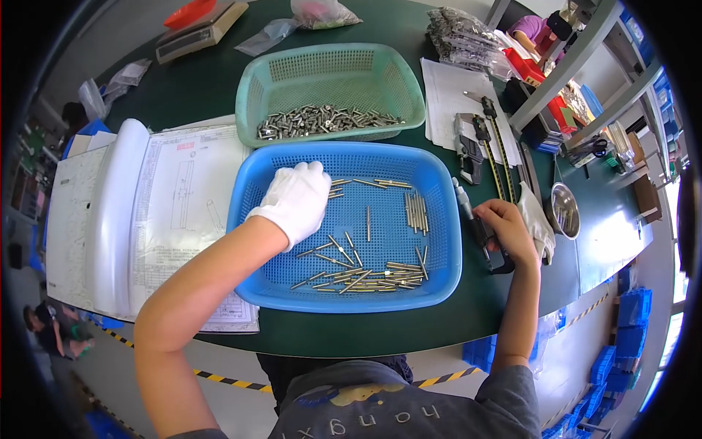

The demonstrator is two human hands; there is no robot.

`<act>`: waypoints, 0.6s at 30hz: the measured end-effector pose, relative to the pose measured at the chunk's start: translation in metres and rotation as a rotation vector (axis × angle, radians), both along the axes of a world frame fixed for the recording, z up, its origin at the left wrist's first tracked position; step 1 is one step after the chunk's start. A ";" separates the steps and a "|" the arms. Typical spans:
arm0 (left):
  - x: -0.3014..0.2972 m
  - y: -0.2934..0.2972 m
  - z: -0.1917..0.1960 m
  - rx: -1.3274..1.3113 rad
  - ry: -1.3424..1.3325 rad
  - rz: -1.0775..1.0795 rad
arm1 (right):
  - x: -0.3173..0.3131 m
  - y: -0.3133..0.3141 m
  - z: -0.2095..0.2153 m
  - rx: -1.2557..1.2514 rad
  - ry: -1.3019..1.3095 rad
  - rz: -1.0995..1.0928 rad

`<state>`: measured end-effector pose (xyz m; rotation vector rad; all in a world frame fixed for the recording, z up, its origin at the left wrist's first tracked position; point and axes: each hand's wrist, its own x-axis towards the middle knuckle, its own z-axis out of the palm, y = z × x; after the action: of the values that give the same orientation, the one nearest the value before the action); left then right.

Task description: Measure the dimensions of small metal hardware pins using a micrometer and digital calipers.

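My left hand point(298, 201), in a white glove, is inside the blue plastic basket point(344, 301), at its upper left. Its fingers are curled downward, and what they may hold is hidden. Several thin metal pins point(337, 188) show just beside its knuckles. More pins lie in the basket: a neat row point(416, 213) at the right, a single upright one point(368, 223) in the middle and a loose pile point(380, 279) along the near side. To the right of the basket my bare right hand point(508, 230) is closed around a micrometer point(463, 199) near the table top.
Behind stands a green basket point(252, 80) of short metal pieces point(322, 121). A technical drawing point(194, 183) lies left. Calipers point(468, 150), a cloth glove point(536, 219) and a metal bowl point(564, 208) are at the right. Another person point(537, 33) sits at the far right.
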<state>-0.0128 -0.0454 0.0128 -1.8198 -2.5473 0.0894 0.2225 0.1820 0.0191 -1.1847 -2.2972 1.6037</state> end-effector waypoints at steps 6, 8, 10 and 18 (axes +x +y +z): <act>-0.006 0.014 -0.001 -0.183 -0.091 -0.004 | -0.002 0.004 -0.015 0.474 0.008 0.043; -0.009 0.016 -0.006 -0.244 -0.125 0.059 | -0.003 0.004 -0.018 0.760 -0.039 0.067; -0.007 0.013 -0.003 -0.209 -0.147 0.063 | -0.008 -0.001 -0.021 0.845 -0.042 0.044; -0.016 -0.025 0.061 0.286 -0.605 0.361 | -0.010 -0.004 -0.029 1.043 -0.014 0.163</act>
<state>-0.0289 -0.0709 0.0739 -1.4164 -3.0266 -0.9041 0.2124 0.1780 -0.0096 -0.7194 -2.6523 0.2277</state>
